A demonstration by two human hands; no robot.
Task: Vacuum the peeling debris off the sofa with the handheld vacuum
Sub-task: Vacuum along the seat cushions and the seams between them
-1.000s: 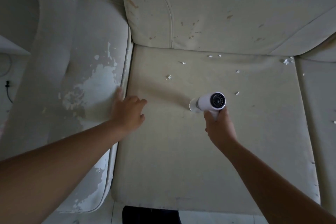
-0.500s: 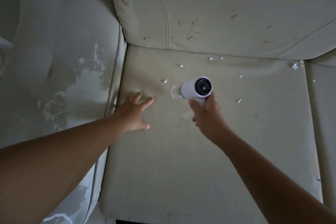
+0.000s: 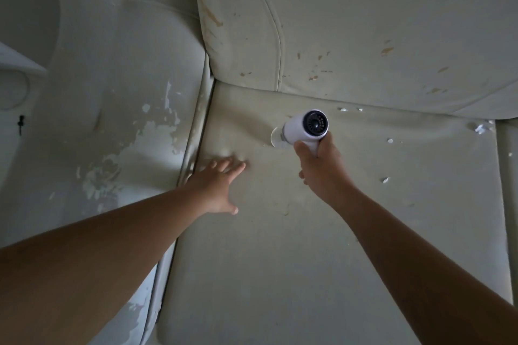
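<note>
My right hand (image 3: 322, 168) grips the handle of a white handheld vacuum (image 3: 304, 129) with a black vented rear end. Its clear nozzle (image 3: 276, 138) points left and down onto the cream sofa seat cushion (image 3: 280, 260), near the back. My left hand (image 3: 218, 185) lies flat on the cushion beside the armrest seam, fingers spread. White peeling flakes lie on the cushion: one pair near the backrest (image 3: 343, 109), one flake (image 3: 390, 140) and another (image 3: 386, 180) to the right of the vacuum, and a cluster (image 3: 480, 129) at the right seam.
The sofa armrest (image 3: 126, 126) on the left has a large peeled patch. The backrest (image 3: 364, 22) carries brown scuffs. A second seat cushion (image 3: 508, 176) begins at the right edge. A black plug (image 3: 21, 122) and a cord show at the far left.
The vacuum has moved up the cushion toward the backrest, over where two flakes lay; those flakes are no longer visible. My left hand has slid forward and flattened on the cushion.
</note>
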